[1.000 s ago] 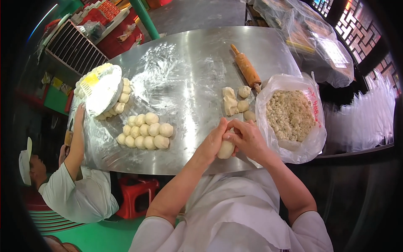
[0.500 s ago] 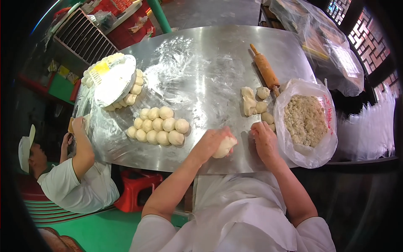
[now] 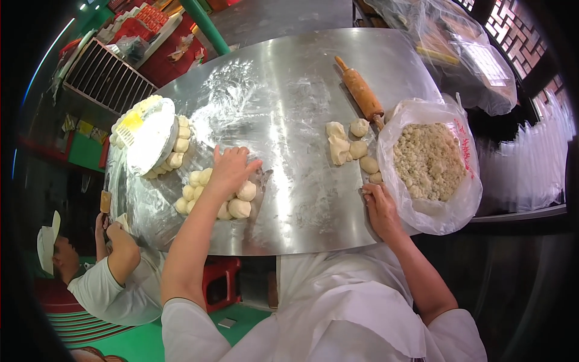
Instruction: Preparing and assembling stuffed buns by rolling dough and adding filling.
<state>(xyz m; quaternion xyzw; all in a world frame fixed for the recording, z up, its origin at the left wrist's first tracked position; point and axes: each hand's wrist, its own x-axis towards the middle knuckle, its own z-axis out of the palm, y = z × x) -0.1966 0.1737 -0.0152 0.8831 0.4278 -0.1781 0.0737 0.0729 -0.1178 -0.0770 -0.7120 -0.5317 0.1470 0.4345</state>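
Note:
My left hand (image 3: 228,174) reaches over a cluster of filled dough balls (image 3: 239,209), palm down with fingers spread and thumb out to the right. It hides part of the cluster, and whether a ball sits under the palm does not show. Near the table's front edge, my right hand (image 3: 382,210) rests with fingers loosely bent and nothing visible in them. Just beyond its fingertips lie small dough pieces (image 3: 359,149). Right of them stands an open plastic bag (image 3: 395,205) holding a pale crumbly filling (image 3: 428,163).
A wooden rolling pin (image 3: 360,90) lies behind the dough pieces. At the left, a bowl of white flour (image 3: 154,136) with a yellow scraper (image 3: 129,128) is ringed by more dough balls. A co-worker (image 3: 114,283) works at the table's left edge. A red stool (image 3: 222,280) stands below.
My left hand has moved left from the front of the table, where it held a dough ball, to the cluster. My right hand stays near the bag. The view has shifted slightly.

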